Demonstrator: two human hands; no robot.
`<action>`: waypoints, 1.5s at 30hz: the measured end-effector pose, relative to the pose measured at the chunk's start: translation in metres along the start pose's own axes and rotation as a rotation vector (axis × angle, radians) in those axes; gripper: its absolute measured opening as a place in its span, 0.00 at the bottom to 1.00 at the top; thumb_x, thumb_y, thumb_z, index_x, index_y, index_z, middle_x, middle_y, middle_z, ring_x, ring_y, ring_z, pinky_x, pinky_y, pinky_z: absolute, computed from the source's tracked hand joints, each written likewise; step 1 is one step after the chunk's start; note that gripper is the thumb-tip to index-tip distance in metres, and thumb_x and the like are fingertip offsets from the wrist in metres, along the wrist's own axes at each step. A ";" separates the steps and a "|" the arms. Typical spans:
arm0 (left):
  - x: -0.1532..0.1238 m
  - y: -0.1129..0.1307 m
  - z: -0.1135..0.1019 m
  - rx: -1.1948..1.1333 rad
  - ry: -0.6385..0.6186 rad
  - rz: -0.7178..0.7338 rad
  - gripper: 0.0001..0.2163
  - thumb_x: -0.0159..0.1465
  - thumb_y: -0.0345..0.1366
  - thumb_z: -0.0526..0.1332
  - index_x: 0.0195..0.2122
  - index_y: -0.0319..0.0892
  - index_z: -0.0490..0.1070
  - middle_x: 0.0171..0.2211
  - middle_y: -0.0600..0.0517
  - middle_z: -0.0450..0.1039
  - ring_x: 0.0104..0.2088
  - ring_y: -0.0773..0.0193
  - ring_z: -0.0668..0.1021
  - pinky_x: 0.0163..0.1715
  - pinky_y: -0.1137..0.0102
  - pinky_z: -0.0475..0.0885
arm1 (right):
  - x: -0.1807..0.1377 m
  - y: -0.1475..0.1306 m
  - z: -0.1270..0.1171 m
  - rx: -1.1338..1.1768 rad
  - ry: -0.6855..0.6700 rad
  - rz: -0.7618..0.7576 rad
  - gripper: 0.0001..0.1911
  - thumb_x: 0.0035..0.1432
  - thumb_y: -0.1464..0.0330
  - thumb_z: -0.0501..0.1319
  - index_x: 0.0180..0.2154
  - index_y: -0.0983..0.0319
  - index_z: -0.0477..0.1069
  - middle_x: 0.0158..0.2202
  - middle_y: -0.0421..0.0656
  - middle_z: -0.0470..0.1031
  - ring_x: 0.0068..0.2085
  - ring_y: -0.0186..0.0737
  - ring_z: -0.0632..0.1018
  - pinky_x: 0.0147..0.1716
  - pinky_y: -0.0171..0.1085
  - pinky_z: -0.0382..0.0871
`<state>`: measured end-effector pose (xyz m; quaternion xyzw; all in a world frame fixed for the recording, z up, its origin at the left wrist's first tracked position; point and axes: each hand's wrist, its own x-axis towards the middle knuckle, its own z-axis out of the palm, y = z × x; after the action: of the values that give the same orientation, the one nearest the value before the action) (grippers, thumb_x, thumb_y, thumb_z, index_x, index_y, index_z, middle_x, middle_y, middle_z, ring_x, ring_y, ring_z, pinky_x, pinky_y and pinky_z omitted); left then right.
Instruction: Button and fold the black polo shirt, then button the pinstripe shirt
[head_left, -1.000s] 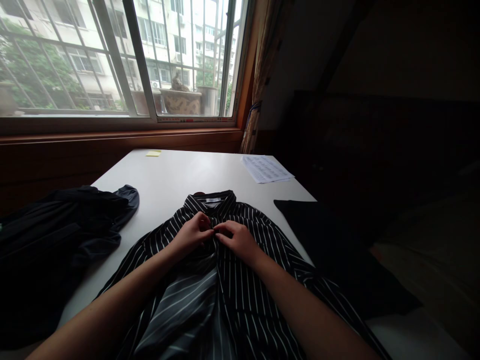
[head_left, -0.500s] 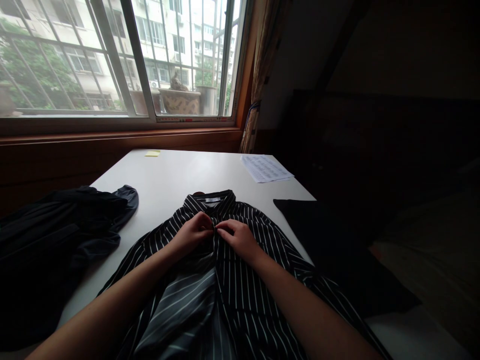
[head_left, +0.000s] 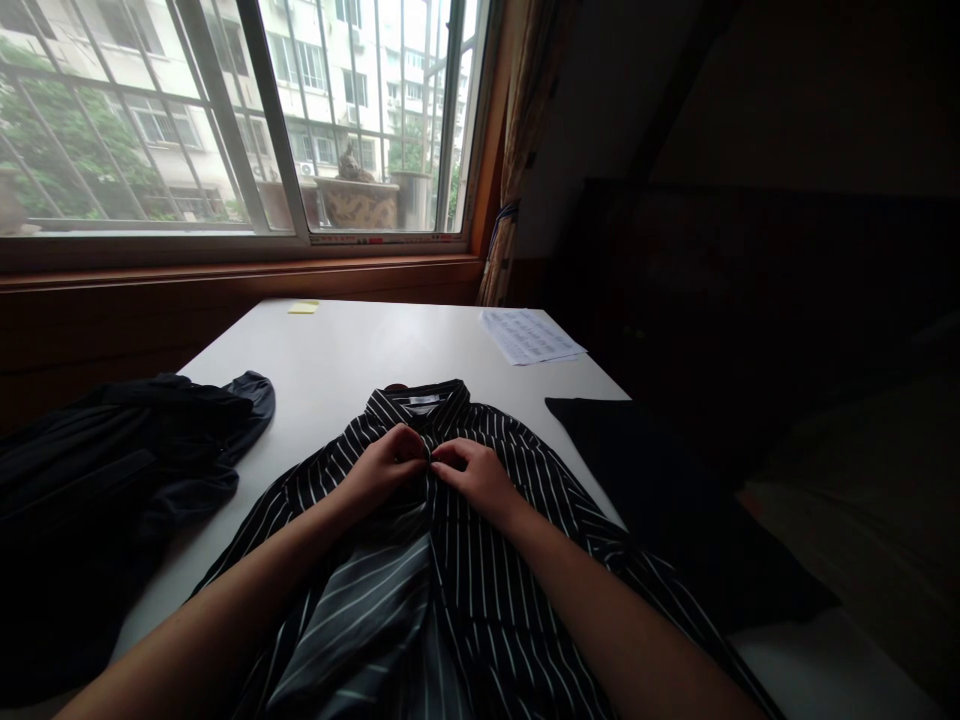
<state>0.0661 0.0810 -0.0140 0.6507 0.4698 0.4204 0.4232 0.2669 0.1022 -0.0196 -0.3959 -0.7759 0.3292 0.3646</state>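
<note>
A black shirt with white stripes [head_left: 495, 560] lies face up on the white table [head_left: 390, 340], its collar [head_left: 455, 402] pointing to the far side. Just below the collar, my left hand [head_left: 388, 462] pinches the left edge of the front opening. Opposite it, my right hand [head_left: 476, 478] grips the right edge with thumb and forefinger. The fingertips of both hands nearly meet at the placket. Any button between them is too small to make out. Lower down, the front hangs apart and shows the greyer inside of the cloth.
Dark crumpled clothing [head_left: 127, 480] lies on the left. A dark flat cloth [head_left: 675, 500] covers the table's right edge. Printed sheets [head_left: 532, 336] and a yellow sticky note [head_left: 304, 307] rest near the far edge, below a barred window [head_left: 300, 120] with a tied curtain [head_left: 506, 220].
Both hands stay at the same spot on the placket, with only a slight shift of the fingers. The shirt lies as before.
</note>
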 end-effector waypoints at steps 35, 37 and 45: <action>-0.001 0.005 0.003 0.147 0.075 -0.001 0.07 0.59 0.39 0.64 0.34 0.42 0.72 0.31 0.53 0.74 0.32 0.62 0.76 0.33 0.70 0.71 | -0.003 -0.007 0.002 -0.212 0.010 -0.112 0.06 0.57 0.71 0.64 0.39 0.58 0.74 0.36 0.40 0.75 0.38 0.38 0.75 0.42 0.38 0.69; -0.001 0.005 0.003 0.137 0.068 -0.014 0.06 0.59 0.39 0.64 0.34 0.42 0.72 0.31 0.53 0.74 0.32 0.63 0.76 0.33 0.70 0.71 | -0.003 -0.007 0.002 -0.209 0.011 -0.109 0.06 0.57 0.71 0.64 0.39 0.58 0.74 0.36 0.40 0.75 0.38 0.38 0.76 0.42 0.38 0.69; -0.001 0.004 0.003 0.139 0.070 -0.005 0.06 0.59 0.36 0.63 0.36 0.42 0.71 0.32 0.52 0.75 0.34 0.61 0.77 0.36 0.69 0.72 | -0.003 -0.004 0.003 -0.187 0.014 -0.119 0.04 0.61 0.69 0.62 0.40 0.59 0.74 0.36 0.41 0.75 0.39 0.38 0.76 0.41 0.37 0.69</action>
<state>0.0695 0.0793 -0.0115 0.6623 0.5139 0.4081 0.3616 0.2645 0.0968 -0.0190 -0.3840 -0.8227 0.2302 0.3503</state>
